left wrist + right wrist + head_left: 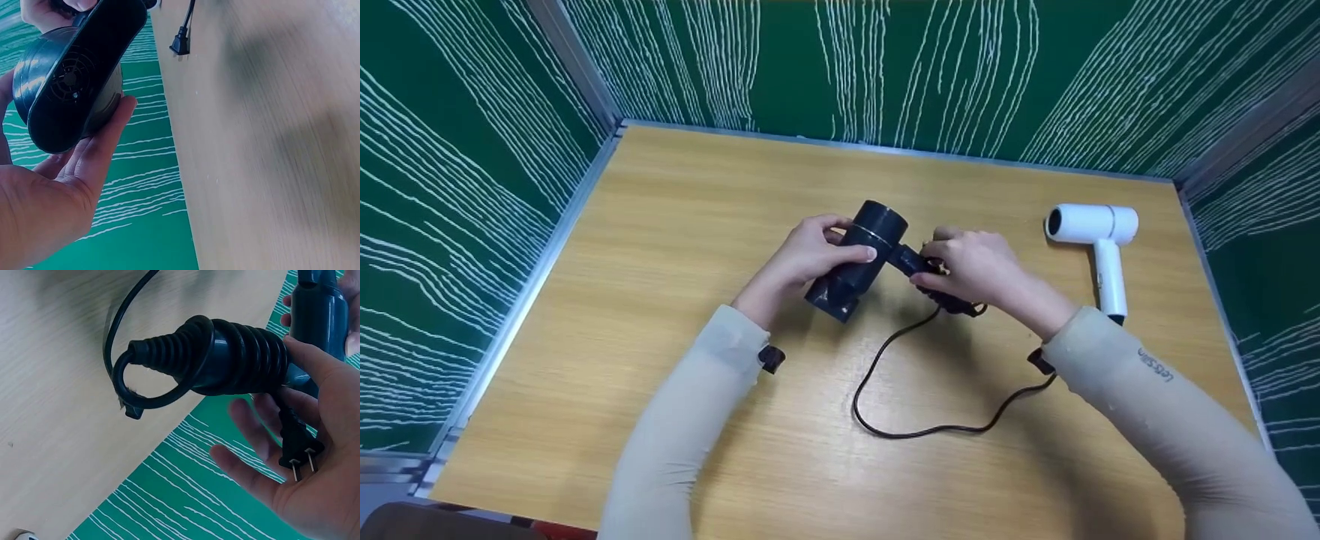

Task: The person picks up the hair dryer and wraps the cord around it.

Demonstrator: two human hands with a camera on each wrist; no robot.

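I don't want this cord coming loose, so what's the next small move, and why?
Probably have the right hand tuck the plug under the cord coils. The coils wrap the handle, but the plug juts out beside that hand's palm, while the left hand already grips the black hair dryer.

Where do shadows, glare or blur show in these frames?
Head: soft arm shadows and a pale sheen on the wooden tabletop. Left wrist: blurry-edged shadows on it, glossy highlights on the black hair dryer. Right wrist: sheen on its handle, and a finger of the right hand looks smeared.
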